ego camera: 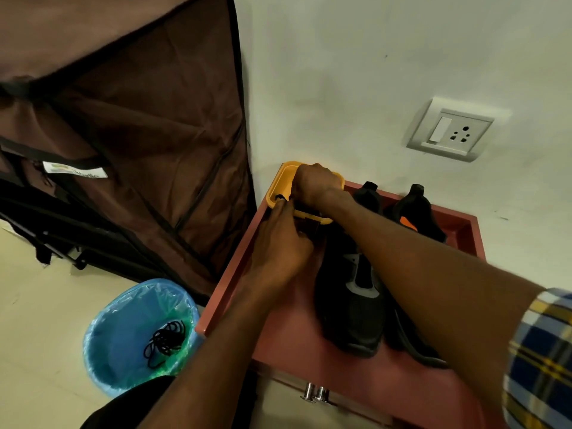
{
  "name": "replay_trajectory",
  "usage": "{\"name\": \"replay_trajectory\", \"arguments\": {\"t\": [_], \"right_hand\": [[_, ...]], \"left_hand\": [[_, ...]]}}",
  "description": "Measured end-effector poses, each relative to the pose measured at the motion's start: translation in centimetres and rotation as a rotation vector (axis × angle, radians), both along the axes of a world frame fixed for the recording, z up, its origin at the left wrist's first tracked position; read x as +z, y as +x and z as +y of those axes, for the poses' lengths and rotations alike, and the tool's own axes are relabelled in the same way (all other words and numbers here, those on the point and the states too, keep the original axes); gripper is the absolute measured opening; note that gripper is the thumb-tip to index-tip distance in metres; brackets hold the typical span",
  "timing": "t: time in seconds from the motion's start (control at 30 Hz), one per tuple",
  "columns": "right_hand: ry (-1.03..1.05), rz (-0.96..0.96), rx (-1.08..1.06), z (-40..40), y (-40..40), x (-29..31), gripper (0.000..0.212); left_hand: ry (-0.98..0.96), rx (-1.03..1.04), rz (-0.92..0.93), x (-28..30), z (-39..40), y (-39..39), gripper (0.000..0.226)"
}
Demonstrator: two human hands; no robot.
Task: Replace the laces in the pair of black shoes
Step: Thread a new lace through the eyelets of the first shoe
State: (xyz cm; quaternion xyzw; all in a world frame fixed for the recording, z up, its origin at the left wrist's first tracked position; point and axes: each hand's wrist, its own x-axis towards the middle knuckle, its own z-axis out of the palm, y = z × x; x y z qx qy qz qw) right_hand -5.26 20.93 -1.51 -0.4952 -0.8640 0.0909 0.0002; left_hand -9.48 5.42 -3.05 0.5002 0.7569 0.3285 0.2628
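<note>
Old black laces (167,339) are lying in the blue bin (130,335) on the floor. Two black shoes (353,292) are sitting on the pink surface (288,335). The left hand (278,243) and right hand (312,184) are curling at the yellow tray (286,174); I cannot tell what each grip is pinching. Best to be pulling one new lace out slowly.

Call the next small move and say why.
Probably lift a new lace out of the yellow tray and bring it to the near shoe. Both hands, left and right, are at the tray; old laces lie in the blue bin; the shoe looks unlaced.
</note>
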Motion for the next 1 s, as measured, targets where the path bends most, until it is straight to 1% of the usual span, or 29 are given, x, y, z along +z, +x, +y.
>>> {"name": "replay_trajectory", "arguments": {"t": [0.03,0.1,0.13,0.17,0.23,0.3,0.33,0.37,0.4,0.47,0.5,0.57,0.63,0.7,0.77,0.8,0.83,0.87,0.9,0.93,0.97,1.0], "right_hand": [[-0.067,0.147,-0.063,0.1,0.5,0.4,0.014],[-0.218,0.544,-0.164,-0.5,2.0,2.2,0.011],[-0.292,0.749,-0.209,-1.2,3.0,3.5,0.009],[-0.369,0.924,-0.248,-2.2,4.1,5.0,0.009],[-0.549,1.164,-0.276,-4.4,6.8,7.8,0.013],[-0.727,1.330,-0.227,-6.5,9.5,10.0,0.017],[-0.817,1.409,-0.187,-7.6,10.9,10.9,0.015],[-0.893,1.478,-0.157,-8.5,12.3,11.6,0.013],[-0.952,1.533,-0.136,-9.5,13.6,12.1,0.012],[-1.039,1.642,-0.115,-11.2,16.1,12.9,0.012],[-1.066,1.711,-0.111,-11.7,17.4,13.2,0.012],[-1.059,1.871,-0.119,-12.0,20.6,13.3,0.013],[-0.936,2.011,-0.198,-11.6,24.2,12.7,0.012],[-0.763,2.097,-0.348,-11.3,28.4,11.6,0.012],[-0.583,2.140,-0.524,-11.1,32.3,10.2,0.017],[-0.485,2.116,-0.632,-11.0,34.1,9.6,0.018],[-0.385,2.037,-0.747,-10.9,35.6,9.1,0.019],[-0.303,1.894,-0.849,-10.8,36.7,8.6,0.020],[-0.251,1.694,-0.911,-10.8,37.4,8.3,0.020],[-0.241,1.459,-0.929,-10.8,37.8,7.9,0.022],[-0.264,1.229,-0.903,-11.0,37.8,7.5,0.024],[-0.307,1.017,-0.835,-11.3,37.3,7.3,0.028]], "left_hand": [[0.039,0.035,-0.006,0.1,0.1,0.1,0.065],[0.134,0.143,-0.013,0.8,0.4,0.2,0.053],[0.178,0.191,-0.027,1.3,0.5,0.3,0.052],[0.207,0.227,-0.061,1.6,0.7,0.2,0.056],[0.236,0.244,-0.176,2.7,0.7,0.4,0.075],[0.290,0.142,-0.302,3.8,0.4,1.3,0.090],[0.327,0.061,-0.340,4.3,0.3,1.9,0.089],[0.358,-0.025,-0.367,4.5,0.2,2.7,0.083],[0.374,-0.103,-0.382,4.6,0.2,3.4,0.069],[0.361,-0.197,-0.373,4.8,0.1,4.9,0.029],[0.352,-0.222,-0.364,5.1,0.1,5.6,0.016],[0.338,-0.232,-0.335,5.6,0.2,7.0,0.015],[0.356,-0.187,-0.271,5.9,0.4,7.7,0.016],[0.341,-0.135,-0.115,6.0,0.4,8.2,0.011],[0.301,-0.100,0.060,5.9,0.2,8.3,0.006],[0.295,-0.090,0.096,6.0,0.2,8.6,0.007],[0.308,-0.085,0.081,6.1,0.3,9.0,0.009],[0.335,-0.090,0.011,6.4,0.4,9.5,0.011],[0.368,-0.103,-0.091,6.8,0.4,10.3,0.012],[0.400,-0.127,-0.181,7.3,0.3,11.2,0.013],[0.428,-0.170,-0.240,7.8,0.1,12.4,0.015],[0.450,-0.220,-0.258,8.2,-0.1,13.8,0.020]]}}
